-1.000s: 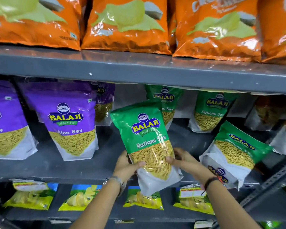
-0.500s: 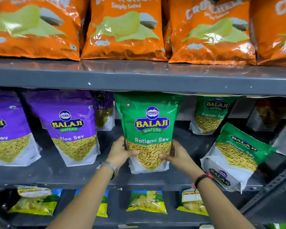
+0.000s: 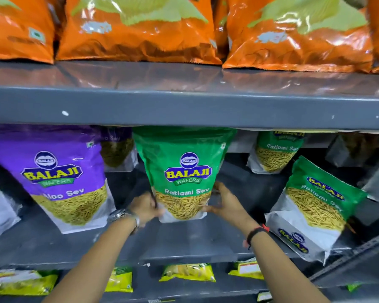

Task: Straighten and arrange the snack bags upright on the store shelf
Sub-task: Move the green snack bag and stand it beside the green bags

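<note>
Both hands, left hand and right hand, held a narrow grip on the upright green Ratlami Sev bag mid-shelf; the tilted Ratlami Sev bag at right probably needed straightening next.

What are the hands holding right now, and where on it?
Both hands grip the green snack bag at its lower side edges: left hand on the left edge, right hand on the right. The bag stands upright.
</note>
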